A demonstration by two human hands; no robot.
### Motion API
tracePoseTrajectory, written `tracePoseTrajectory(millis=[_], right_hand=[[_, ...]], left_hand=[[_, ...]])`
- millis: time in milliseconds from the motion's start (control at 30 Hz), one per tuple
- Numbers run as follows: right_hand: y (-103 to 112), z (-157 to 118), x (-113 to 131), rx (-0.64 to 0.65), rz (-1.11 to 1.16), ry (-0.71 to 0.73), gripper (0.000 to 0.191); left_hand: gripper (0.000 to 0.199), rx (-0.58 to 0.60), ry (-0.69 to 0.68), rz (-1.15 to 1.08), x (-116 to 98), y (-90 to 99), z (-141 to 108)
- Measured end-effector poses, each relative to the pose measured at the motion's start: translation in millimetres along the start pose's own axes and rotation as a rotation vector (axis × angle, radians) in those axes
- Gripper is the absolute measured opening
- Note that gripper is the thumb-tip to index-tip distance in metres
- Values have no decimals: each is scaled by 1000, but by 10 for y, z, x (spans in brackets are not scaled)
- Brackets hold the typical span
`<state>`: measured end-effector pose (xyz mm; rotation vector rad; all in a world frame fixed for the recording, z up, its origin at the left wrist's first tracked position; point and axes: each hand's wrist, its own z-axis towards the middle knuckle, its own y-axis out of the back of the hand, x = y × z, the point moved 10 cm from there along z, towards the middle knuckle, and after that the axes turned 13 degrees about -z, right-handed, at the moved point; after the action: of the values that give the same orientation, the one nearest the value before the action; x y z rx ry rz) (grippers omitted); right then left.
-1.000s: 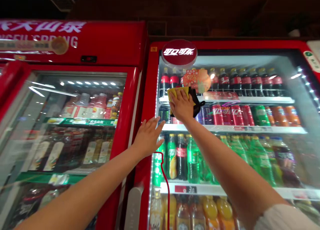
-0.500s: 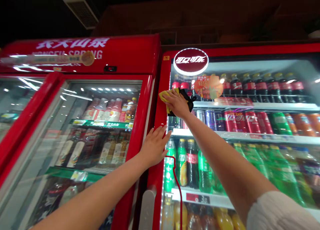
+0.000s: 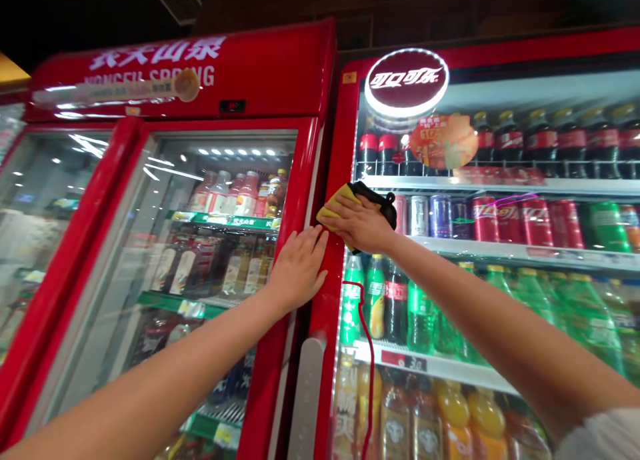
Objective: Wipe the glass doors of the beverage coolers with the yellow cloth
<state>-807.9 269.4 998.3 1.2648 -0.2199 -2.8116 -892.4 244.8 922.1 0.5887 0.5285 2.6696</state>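
My right hand (image 3: 357,219) presses a yellow-and-black cloth (image 3: 381,203) against the left edge of the drinks fridge door, where the red frame (image 3: 345,147) meets the glass. Its fingers lie spread over the yellow side, and a black edge with a small loop sticks out behind. Just below and to the left, my left hand (image 3: 299,267) is open, holding nothing. Its stretched fingers reach over the gap between the two fridges, with the fingertips at the red frame close to the cloth. Whether the palm rests on a surface I cannot tell.
Behind the glass, shelves hold cola bottles (image 3: 543,140), cans (image 3: 485,221) and green bottles (image 3: 423,313). A grey door handle (image 3: 306,397) is low on the frame. A second red fridge (image 3: 280,73) stands at left. A lit oval sign (image 3: 407,81) is above.
My right hand has slid the cloth down the door edge, from beside the upper shelf to the level of the cans. My left hand has shifted left, off the glass edge. The view has tilted.
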Motion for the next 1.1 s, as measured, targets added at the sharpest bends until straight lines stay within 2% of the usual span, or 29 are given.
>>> tracePoseTrajectory(millis=[67,133,200,267,300,367,467,533,600,667,767,867,933,1000,1033,1100], right_hand=[[12,1,29,-1,3,47,44],[41,107,-155,-4,-17,4,45],[98,219,-478,-21,-52,-150,47],[164,213,-715,-55,-86,-332,50],[187,154,-744,-74,-100,-403,50],[190,-30,-614,-93,-129,-477,52],[97,-240,-239,-48,-163,-418,55],[55,-218,-172,-11,-173,-359,56],[73,-75,-355,8,-171,-354,56],[137,76,-676,7,-165,-413,55],[225,58,-989,-11,-178,-544,54],[236,-263,-865,-29,-222,-600,53],[192,-445,-667,-17,-227,-506,53],[150,-533,-584,12,-209,-370,53],[152,-558,-640,22,-203,-339,53],[207,-622,-954,23,-212,-412,54]], left_hand=[[70,-13,34,15,33,50,50],[69,-5,50,21,42,70,157],[67,3,61,16,39,88,280],[67,-3,65,4,33,119,359],[66,-12,60,-4,28,139,367],[64,-33,41,-28,25,172,326],[60,-72,8,-62,27,178,224],[59,-94,-15,-76,3,144,237],[59,-114,-18,-94,-43,99,346],[60,-135,17,-116,-82,61,502],[61,-154,45,-130,-153,13,660],[60,-192,2,-136,-188,-7,635],[60,-200,-23,-139,-169,-41,577],[60,-170,-41,-131,-158,-103,551],[60,-149,-47,-123,-164,-132,555],[59,-116,-56,-106,-196,-166,578]])
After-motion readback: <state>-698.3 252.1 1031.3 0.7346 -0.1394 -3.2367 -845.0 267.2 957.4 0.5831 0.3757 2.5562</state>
